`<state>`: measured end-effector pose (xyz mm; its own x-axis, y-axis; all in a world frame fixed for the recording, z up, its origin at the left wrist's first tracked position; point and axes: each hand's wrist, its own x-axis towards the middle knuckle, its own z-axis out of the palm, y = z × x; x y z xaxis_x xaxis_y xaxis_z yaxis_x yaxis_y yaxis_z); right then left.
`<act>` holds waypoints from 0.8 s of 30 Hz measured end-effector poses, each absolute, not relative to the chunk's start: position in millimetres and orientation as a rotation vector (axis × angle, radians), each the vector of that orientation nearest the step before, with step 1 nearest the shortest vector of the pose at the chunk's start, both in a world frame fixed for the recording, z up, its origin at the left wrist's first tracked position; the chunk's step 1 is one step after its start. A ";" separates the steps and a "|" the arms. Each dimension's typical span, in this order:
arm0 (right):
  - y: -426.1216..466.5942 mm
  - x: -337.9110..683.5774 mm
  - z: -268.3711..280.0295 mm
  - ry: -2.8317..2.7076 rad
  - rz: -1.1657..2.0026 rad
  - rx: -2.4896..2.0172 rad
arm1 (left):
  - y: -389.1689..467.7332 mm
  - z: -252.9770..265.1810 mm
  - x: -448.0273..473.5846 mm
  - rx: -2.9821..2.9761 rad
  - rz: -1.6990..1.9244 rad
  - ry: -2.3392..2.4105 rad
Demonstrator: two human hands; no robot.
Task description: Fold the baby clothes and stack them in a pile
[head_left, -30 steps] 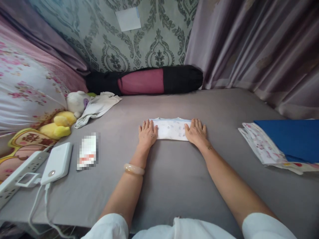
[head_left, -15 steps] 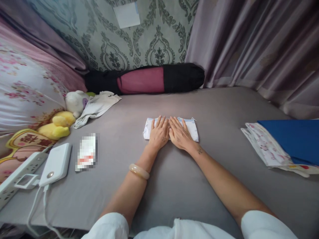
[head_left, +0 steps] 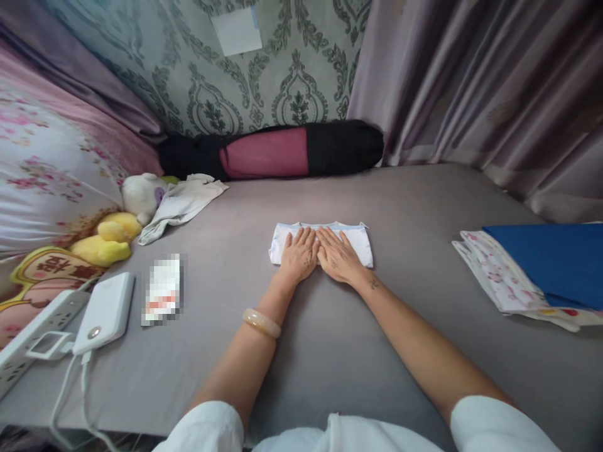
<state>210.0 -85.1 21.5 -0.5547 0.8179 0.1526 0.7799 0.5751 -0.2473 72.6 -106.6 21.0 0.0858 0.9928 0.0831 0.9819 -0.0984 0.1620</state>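
Note:
A white folded cloth with pale blue trim along its far edge lies on the grey sheet in front of me. My left hand rests flat on the left half of it, palm down, fingers stretched out. Beside it, my right hand presses flat on the right half, fingers also extended. The fingertips of both hands nearly meet at the middle. A pale bangle circles my left wrist. What lies under the palms is hidden.
At right lie a blue folded cloth and patterned fabric. At left are a power bank, a power strip, a blurred packet, plush toys and a crumpled pale cloth. A black-and-maroon roll bag lines the wall.
Both flat hands have slid slightly toward me on the cloth, baring more of its blue-trimmed far edge. The view has shifted a little.

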 end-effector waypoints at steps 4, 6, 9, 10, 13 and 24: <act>-86.0 212.2 23.2 -2.513 0.162 -1.351 | -108.1 21.8 73.3 2.294 0.376 2.123; -85.5 213.2 22.1 -2.497 0.141 -1.374 | -108.7 22.0 74.1 2.304 0.402 2.134; -84.3 213.8 19.2 -2.511 0.160 -1.396 | -108.6 21.6 75.0 2.283 0.335 2.094; -84.1 213.9 18.3 -2.516 0.166 -1.399 | -108.3 21.3 75.1 2.271 0.313 2.083; -84.0 213.6 17.2 -2.515 0.162 -1.401 | -107.7 20.7 75.2 2.254 0.305 2.079; -86.5 216.2 21.4 -2.458 0.125 -1.450 | -109.0 18.0 73.2 2.284 0.393 2.179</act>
